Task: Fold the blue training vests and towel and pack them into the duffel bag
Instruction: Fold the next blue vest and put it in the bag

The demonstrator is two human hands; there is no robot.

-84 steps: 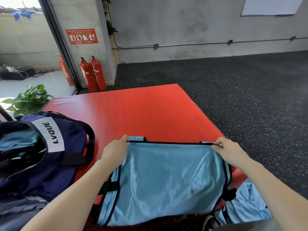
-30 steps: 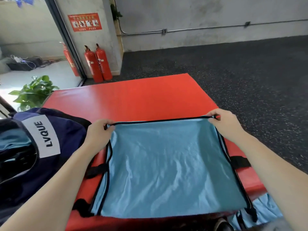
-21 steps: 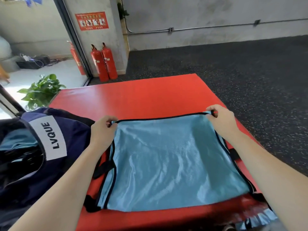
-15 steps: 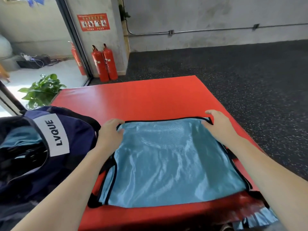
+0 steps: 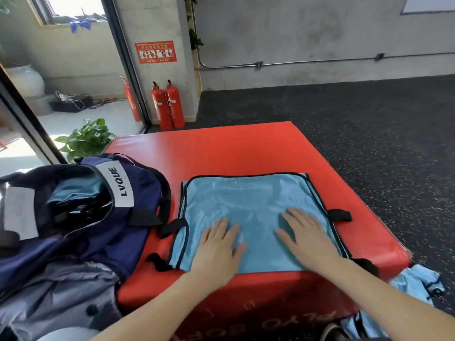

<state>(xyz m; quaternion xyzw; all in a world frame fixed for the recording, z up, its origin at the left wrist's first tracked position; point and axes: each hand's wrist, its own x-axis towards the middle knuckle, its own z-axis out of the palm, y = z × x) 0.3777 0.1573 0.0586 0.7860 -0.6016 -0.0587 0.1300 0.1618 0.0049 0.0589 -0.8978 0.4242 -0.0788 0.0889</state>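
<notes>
A light blue training vest [image 5: 248,200] with black trim and black side straps lies flat on the red mat [image 5: 221,151]. My left hand [image 5: 218,244] presses flat on its near left part, fingers straight. My right hand [image 5: 307,237] presses flat on its near right part. The navy duffel bag [image 5: 81,217], labelled LVQUE, stands open at the left on the mat, with light blue cloth [image 5: 76,190] inside. More light blue fabric [image 5: 416,284] hangs off the mat's near right corner onto the floor.
Dark speckled rubber floor [image 5: 369,134] surrounds the mat on the right and behind. Red fire extinguishers [image 5: 167,104] stand by the pillar at the back. A potted plant [image 5: 86,139] sits behind the bag. Grey fabric [image 5: 56,299] lies at the bottom left.
My hands let go of the vest's far corners and drew back toward me. They now press flat on the near half of the vest, which lies spread on the mat.
</notes>
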